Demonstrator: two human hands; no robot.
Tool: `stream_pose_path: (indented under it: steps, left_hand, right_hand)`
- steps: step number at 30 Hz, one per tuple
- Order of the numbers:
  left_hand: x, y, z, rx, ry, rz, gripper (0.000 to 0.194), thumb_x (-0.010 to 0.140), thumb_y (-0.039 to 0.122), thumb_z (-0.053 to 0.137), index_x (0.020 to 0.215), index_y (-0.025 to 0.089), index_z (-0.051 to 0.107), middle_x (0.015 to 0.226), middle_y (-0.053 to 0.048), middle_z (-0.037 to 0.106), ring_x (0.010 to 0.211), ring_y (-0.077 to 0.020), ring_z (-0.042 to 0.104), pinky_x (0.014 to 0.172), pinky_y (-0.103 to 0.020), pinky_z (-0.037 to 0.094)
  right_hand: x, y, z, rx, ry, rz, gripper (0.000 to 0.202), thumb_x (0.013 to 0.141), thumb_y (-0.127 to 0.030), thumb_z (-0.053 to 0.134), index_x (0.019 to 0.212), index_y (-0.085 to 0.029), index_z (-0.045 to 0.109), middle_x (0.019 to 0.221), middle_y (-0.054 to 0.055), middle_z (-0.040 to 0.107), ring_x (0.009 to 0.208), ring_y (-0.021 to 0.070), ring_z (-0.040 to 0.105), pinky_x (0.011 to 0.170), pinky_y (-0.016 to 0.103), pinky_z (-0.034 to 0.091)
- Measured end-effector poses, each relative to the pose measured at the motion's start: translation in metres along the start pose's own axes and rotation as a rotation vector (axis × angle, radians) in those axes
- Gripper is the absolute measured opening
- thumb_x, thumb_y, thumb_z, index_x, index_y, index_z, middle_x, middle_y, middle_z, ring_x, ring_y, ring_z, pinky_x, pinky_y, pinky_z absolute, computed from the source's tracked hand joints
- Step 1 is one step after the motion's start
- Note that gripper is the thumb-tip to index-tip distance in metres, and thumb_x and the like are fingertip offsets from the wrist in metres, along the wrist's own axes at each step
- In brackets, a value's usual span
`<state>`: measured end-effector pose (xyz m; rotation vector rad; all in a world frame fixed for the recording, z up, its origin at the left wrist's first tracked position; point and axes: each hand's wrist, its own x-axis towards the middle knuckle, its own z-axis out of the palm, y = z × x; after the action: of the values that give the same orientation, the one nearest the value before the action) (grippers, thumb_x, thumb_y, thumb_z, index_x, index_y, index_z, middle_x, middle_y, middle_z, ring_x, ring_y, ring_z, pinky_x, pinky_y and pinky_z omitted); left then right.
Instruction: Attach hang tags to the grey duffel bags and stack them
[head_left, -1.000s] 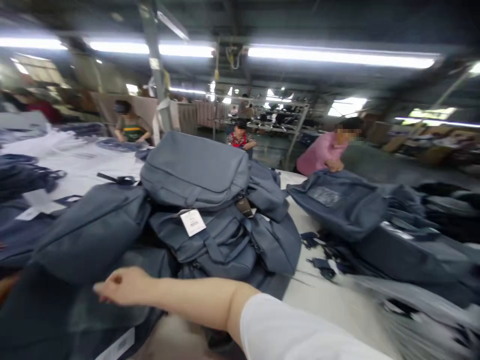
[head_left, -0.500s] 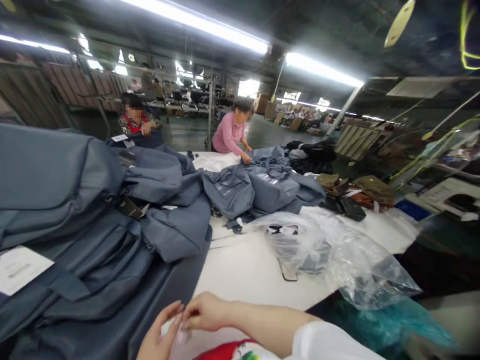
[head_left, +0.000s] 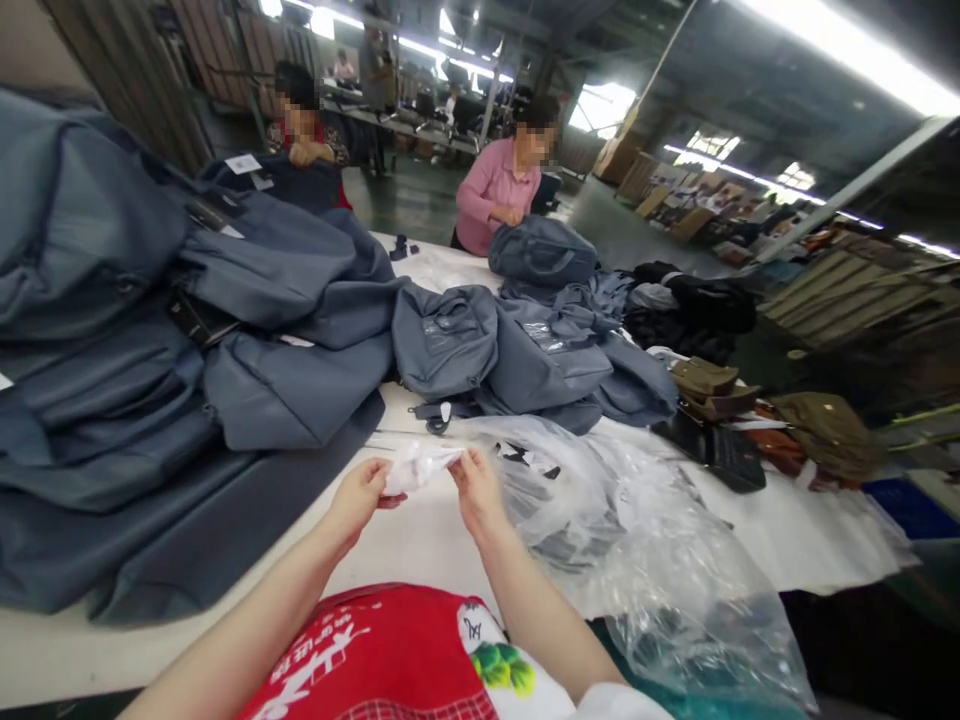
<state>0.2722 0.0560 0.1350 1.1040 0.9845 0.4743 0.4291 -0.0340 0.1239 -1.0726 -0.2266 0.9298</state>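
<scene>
A crumpled white, partly see-through piece (head_left: 412, 472), thin like plastic film or tissue, is stretched between my two hands above the white table (head_left: 420, 545). My left hand (head_left: 367, 492) pinches its left end. At its right end, the fingertips of my right hand (head_left: 474, 485) grip a narrow twisted part. To the left lies a heap of blue-grey bags (head_left: 300, 385), some with tags. Beyond my hands sits another blue-grey bag (head_left: 446, 340). Just right of my right hand is a clear plastic bag (head_left: 555, 490) with dark strips in it.
Across the table one co-worker in pink (head_left: 495, 190) handles a blue-grey bag (head_left: 541, 250). A second co-worker (head_left: 304, 140) stands behind the left heap. Brown and olive bags (head_left: 825, 430) and black items (head_left: 690, 305) lie at the right. Loose clear plastic (head_left: 697, 580) hangs over the near right edge.
My hands have moved up and forward from close to my body, and are further apart with the white piece stretched between them. The co-worker in pink now has a bag standing upright.
</scene>
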Motion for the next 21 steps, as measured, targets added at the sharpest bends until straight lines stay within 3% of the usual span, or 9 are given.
stream_pose_path:
  steps: [4,6,11,15,18,21]
  left_hand:
    - [0.015,0.001,0.0,0.054,0.111,0.056,0.03,0.068,0.043,0.063,0.076,0.016,0.055,0.048,0.005,0.052,0.038,-0.0087,0.047,0.039,-0.019,0.035]
    - [0.024,0.004,-0.008,0.091,0.137,0.091,0.032,0.069,0.045,0.063,0.078,0.016,0.056,0.049,0.005,0.053,0.04,-0.0089,0.048,0.041,-0.019,0.036]
    - [0.051,0.016,-0.039,0.095,0.246,0.143,0.039,0.07,0.05,0.064,0.085,0.014,0.059,0.055,0.001,0.06,0.047,-0.0113,0.055,0.049,-0.022,0.044]
    - [0.071,0.031,-0.06,-0.095,0.307,0.044,0.036,0.07,0.043,0.066,0.09,0.014,0.057,0.069,-0.003,0.066,0.057,-0.0125,0.062,0.053,-0.021,0.048]
    - [0.084,0.044,-0.069,-0.178,0.375,0.049,0.035,0.069,0.04,0.066,0.091,0.015,0.056,0.079,-0.005,0.067,0.064,-0.014,0.065,0.054,-0.021,0.049]
    - [0.087,0.042,-0.079,-0.027,0.377,0.109,0.031,0.069,0.044,0.063,0.081,0.016,0.055,0.065,0.002,0.059,0.052,-0.0104,0.054,0.05,-0.021,0.043]
  right_hand:
    - [0.036,-0.021,-0.003,0.191,0.047,0.092,0.015,0.074,-0.025,0.067,0.078,-0.018,0.054,0.077,0.002,0.067,0.073,0.0153,0.065,0.07,0.027,0.05]
    - [0.053,-0.023,0.0,0.264,0.072,0.094,0.013,0.075,-0.023,0.065,0.074,-0.019,0.053,0.069,0.0,0.064,0.069,0.0159,0.064,0.069,0.029,0.051]
    - [0.089,-0.004,0.01,0.252,0.186,0.132,0.017,0.076,-0.017,0.061,0.068,-0.02,0.047,0.058,-0.005,0.055,0.057,0.0114,0.057,0.074,0.029,0.052]
    - [0.112,0.014,0.016,0.178,0.2,0.292,0.022,0.081,-0.013,0.051,0.062,-0.02,0.041,0.049,-0.008,0.043,0.041,0.0066,0.043,0.071,0.027,0.051]
    - [0.116,0.024,0.024,0.103,0.147,0.424,0.027,0.083,-0.015,0.047,0.057,-0.019,0.04,0.044,-0.009,0.034,0.036,0.0056,0.035,0.058,0.021,0.048]
    - [0.094,0.034,0.026,0.02,0.065,0.515,0.023,0.08,-0.023,0.054,0.059,-0.017,0.047,0.046,-0.007,0.039,0.037,0.0061,0.035,0.044,0.019,0.038]
